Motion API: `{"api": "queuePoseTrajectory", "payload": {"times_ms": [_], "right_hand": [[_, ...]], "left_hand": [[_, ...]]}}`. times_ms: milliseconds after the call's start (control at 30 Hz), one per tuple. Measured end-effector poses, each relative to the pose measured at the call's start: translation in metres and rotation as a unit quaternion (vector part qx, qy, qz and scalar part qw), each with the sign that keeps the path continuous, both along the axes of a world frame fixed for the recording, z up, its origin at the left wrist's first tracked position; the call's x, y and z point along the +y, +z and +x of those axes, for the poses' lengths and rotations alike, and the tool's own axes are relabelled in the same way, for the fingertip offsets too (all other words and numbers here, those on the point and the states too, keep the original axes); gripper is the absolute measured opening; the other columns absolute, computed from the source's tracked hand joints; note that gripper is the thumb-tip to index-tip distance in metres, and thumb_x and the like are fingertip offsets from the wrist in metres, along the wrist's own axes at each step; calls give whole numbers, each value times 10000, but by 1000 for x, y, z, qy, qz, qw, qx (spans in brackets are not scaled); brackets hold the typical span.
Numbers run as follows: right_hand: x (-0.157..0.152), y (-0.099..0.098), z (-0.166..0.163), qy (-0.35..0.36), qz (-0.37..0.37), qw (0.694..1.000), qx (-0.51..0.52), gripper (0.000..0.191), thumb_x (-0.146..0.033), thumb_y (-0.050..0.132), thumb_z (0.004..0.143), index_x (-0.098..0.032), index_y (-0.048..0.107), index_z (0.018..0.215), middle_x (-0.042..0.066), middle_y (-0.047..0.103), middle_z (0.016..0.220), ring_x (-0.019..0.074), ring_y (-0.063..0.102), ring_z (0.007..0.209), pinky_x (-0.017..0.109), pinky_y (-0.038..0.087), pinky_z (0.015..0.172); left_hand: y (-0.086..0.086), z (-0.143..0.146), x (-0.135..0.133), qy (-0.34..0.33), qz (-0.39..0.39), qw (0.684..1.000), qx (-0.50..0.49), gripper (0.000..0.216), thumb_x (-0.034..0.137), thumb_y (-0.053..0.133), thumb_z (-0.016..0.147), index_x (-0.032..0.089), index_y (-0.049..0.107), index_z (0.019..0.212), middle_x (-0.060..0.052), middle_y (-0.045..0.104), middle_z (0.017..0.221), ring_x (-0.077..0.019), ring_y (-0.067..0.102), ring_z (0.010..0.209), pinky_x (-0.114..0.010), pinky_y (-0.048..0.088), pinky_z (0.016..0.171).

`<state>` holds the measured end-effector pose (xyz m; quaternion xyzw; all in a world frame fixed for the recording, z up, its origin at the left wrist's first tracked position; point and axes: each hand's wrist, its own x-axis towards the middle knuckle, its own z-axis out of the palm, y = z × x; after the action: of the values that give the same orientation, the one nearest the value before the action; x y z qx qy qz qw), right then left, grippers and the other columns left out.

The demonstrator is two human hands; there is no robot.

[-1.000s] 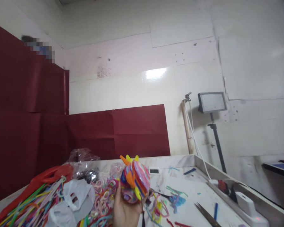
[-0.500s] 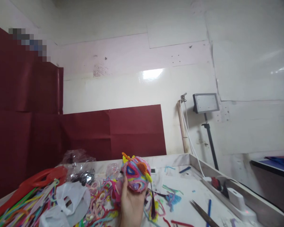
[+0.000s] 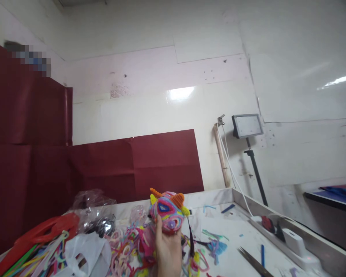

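Multicoloured pipe-cleaner ball (image 3: 167, 211) atop the hand (image 3: 167, 252), grip clamped around its underside.

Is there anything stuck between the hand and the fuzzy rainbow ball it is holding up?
Nothing visible is. The hand grips the round, many-coloured pipe-cleaner ball directly, thumb pressed on its front. Which hand it is cannot be told. Loose pipe cleaners lie below on the white table.

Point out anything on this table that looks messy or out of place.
Loose pipe cleaners sprawl in a tangle over the white table below the colourful ball in the hand; stray snippets lie scattered beside the scissors.
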<state>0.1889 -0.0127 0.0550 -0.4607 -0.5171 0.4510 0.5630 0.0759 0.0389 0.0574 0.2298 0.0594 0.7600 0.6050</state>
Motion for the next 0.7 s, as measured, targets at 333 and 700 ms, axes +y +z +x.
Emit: {"api": "queuePoseTrajectory", "payload": {"times_ms": [333, 700], "right_hand": [[40, 11, -97, 21, 48, 997, -51, 392, -682, 596, 765, -655, 483, 1140, -56, 674, 1161, 364, 604, 1128, 390, 584, 422], [23, -9, -6, -45, 42, 994, -87, 332, -390, 434, 991, -171, 627, 1148, 14, 601, 1170, 284, 592, 1090, 369, 531, 839]], "left_hand": [[8, 6, 13, 3, 14, 1000, -14, 383, 340, 578, 918, 211, 568, 1278, -112, 594, 1317, -257, 590, 1170, -484, 471, 987], [19, 14, 14, 47, 8, 997, -59, 370, 372, 580, 918, 176, 581, 1233, -107, 622, 1246, -235, 623, 1081, -453, 517, 910]]}}
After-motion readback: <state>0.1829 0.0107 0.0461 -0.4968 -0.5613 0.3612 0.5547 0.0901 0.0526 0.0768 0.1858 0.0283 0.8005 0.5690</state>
